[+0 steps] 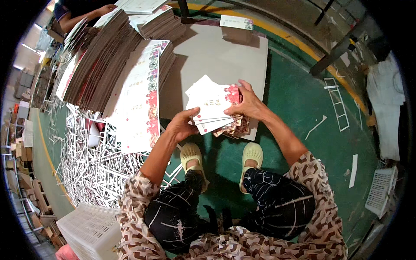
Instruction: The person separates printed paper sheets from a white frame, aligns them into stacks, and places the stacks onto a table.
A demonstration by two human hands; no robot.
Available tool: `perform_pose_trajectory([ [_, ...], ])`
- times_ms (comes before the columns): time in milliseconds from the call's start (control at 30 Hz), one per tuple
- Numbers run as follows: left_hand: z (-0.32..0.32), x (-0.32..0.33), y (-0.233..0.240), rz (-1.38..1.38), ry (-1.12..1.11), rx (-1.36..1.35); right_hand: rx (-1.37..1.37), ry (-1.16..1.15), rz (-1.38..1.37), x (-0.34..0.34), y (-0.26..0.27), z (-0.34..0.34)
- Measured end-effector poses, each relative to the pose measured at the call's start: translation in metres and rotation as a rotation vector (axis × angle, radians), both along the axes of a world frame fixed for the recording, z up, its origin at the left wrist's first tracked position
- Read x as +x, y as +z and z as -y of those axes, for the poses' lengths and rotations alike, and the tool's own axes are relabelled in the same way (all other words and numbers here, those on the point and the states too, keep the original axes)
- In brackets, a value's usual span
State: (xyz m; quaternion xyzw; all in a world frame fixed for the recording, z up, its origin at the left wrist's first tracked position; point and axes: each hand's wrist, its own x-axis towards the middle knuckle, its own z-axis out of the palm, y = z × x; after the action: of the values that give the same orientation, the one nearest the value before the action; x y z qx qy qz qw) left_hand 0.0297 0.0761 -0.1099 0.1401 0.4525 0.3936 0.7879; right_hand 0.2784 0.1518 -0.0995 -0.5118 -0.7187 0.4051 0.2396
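Observation:
Between my two hands is a loose, fanned stack of white printed cardboard pieces [211,105] with red flower patterns. My left hand [183,125] grips its left edge, thumb on top. The right edge is held by my right hand [247,102], thumb over the printed face and fingers behind. Some pieces lie skewed, and brownish patterned ones show at the lower right. Beneath is a large grey board [208,61]. A neat block of similar cards [236,22] stands at its far edge. To the left, large printed sheets [136,97] lie on a tall stack.
White cut-off strips [97,172] are heaped on the green floor at left. A white plastic crate [94,227] sits at lower left, another basket [382,191] at far right. Scraps [336,104] lie at right, near a dark metal post [334,53]. Another person's arm [84,18] reaches over stacks at upper left.

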Motion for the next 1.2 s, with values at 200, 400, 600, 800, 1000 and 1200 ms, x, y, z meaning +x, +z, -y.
perform_pose_trajectory([
  [200,0.003,0.003,-0.004,-0.087,-0.082,-0.043,-0.674,0.028,-0.558,0.014,-0.005,-0.005],
  [400,0.007,0.011,0.008,-0.003,0.027,0.016,-0.785,-0.014,-0.758,0.002,-0.009,0.002],
  [600,0.008,0.011,0.027,-0.078,0.08,-0.041,-0.627,0.093,-0.689,-0.002,0.0,-0.009],
  [800,-0.013,0.011,0.075,-0.382,0.03,0.128,-0.638,0.211,-0.836,-0.007,0.022,-0.043],
  [1000,-0.087,0.01,0.06,-0.459,0.083,0.274,-0.35,0.212,-0.781,0.006,0.036,-0.102],
  [1200,-0.147,0.017,0.018,-0.312,0.052,0.55,-0.028,0.204,-0.565,0.026,0.035,-0.141],
])
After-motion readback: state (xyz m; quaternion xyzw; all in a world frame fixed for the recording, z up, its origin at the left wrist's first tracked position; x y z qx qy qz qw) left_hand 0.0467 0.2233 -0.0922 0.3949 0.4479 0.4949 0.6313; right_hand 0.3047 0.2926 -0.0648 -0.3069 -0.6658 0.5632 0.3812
